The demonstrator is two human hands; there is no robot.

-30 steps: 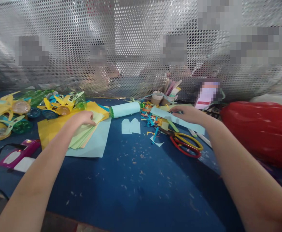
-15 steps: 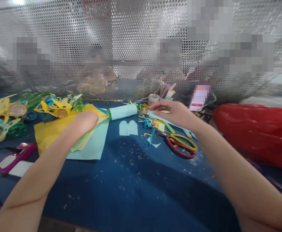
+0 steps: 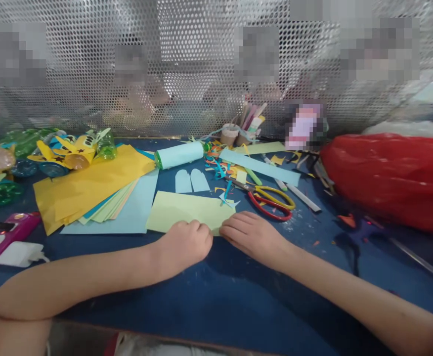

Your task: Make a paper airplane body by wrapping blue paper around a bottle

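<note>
A pale green sheet of paper [image 3: 190, 208] lies in front of me on the blue table. My left hand [image 3: 190, 243] is curled closed at its near edge, the fingertips tucked out of sight. At the near right corner, my right hand [image 3: 251, 236] has its fingers pressed together on the same sheet, the thumb hidden. Just beyond the sheet are two light blue round-topped cutouts [image 3: 192, 181]. Scissors [image 3: 268, 198] with a red and a yellow handle rest to the right, blades among paper scraps. Farther back lies a green bottle wrapped in light blue paper [image 3: 180, 155].
Left are yellow sheets [image 3: 98, 180], a light blue sheet [image 3: 131, 212], plastic bottle crafts [image 3: 71, 153] and a purple glue gun [image 3: 11, 237]. A light blue strip [image 3: 260, 167], cups of sticks [image 3: 229, 133] and a red plastic bag [image 3: 390, 183] stand right. Perforated mesh [image 3: 201, 59] borders the back.
My left hand has come from the paper stack towards the middle, and the pale green sheet now lies there. My right hand has moved nearer from the scraps onto the sheet's corner. The view has shifted.
</note>
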